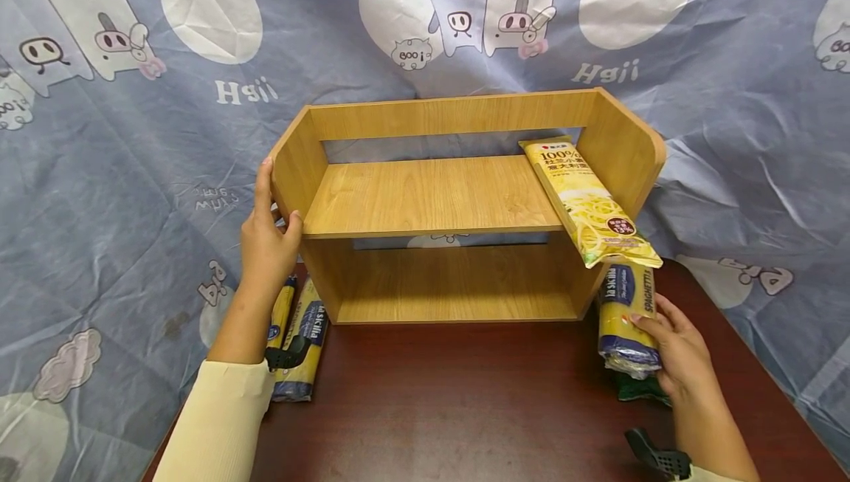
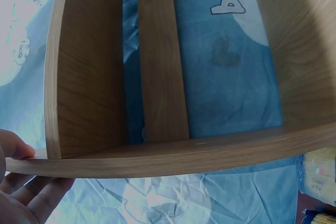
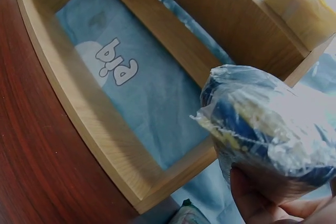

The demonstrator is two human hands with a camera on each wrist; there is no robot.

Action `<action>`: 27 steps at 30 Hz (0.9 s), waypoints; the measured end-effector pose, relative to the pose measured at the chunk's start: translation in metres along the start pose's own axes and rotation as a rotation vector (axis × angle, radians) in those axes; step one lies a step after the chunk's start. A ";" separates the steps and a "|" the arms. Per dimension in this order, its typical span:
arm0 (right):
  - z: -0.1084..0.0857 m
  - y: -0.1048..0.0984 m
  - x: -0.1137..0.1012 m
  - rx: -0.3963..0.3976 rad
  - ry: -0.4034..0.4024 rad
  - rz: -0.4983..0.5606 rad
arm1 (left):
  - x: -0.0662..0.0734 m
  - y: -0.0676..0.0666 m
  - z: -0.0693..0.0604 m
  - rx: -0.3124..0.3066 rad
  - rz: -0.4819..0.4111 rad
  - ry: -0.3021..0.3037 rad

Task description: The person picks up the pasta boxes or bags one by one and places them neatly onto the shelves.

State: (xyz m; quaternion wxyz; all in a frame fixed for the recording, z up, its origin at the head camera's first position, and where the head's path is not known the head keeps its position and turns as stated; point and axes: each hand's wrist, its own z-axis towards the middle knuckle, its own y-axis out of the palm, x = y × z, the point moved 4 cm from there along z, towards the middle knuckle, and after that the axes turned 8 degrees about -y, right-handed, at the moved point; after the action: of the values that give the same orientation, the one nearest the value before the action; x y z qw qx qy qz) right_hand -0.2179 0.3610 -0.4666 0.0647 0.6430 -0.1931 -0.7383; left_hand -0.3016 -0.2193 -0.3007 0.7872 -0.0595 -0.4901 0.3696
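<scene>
In the head view my left hand [image 1: 268,246] grips the left side panel of a two-tier wooden shelf [image 1: 432,194], thumb on one face and fingers on the other, also seen in the left wrist view. My right hand [image 1: 682,353] holds a blue and yellow spaghetti pack [image 1: 624,319] beside the shelf's right side; its clear crinkled end [image 3: 262,124] faces the right wrist camera. A yellow noodle pack [image 1: 591,201] lies on the upper tier at the right, its near end over the front edge.
Yellow and blue spaghetti packs [image 1: 304,342] lie on the dark red table [image 1: 451,401] left of the shelf. A green package [image 1: 640,387] is partly hidden below the held pack. Patterned blue cloth [image 1: 319,32] hangs behind and at both sides.
</scene>
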 end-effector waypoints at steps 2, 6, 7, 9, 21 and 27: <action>0.000 0.002 -0.002 -0.004 -0.012 0.015 | -0.001 -0.001 0.000 0.002 0.003 -0.002; -0.001 0.002 -0.007 -0.011 -0.026 0.023 | -0.003 -0.002 -0.001 0.012 0.027 0.000; -0.002 0.002 -0.008 -0.011 -0.031 0.025 | -0.003 -0.002 -0.001 0.012 0.031 0.000; -0.003 0.001 -0.011 -0.010 -0.037 0.029 | -0.002 -0.002 -0.001 0.011 0.041 -0.001; -0.011 0.001 -0.030 -0.029 -0.077 0.127 | 0.000 -0.001 0.000 0.016 0.026 0.001; -0.013 0.000 -0.043 -0.045 -0.123 0.156 | 0.000 0.000 0.001 0.012 0.032 0.005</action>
State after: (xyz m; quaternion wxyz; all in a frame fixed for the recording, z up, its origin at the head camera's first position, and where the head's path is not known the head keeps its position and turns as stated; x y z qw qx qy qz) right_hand -0.1980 0.3730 -0.4282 0.1245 0.5780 -0.2296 -0.7731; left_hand -0.3021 -0.2200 -0.3002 0.7827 -0.0636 -0.4851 0.3848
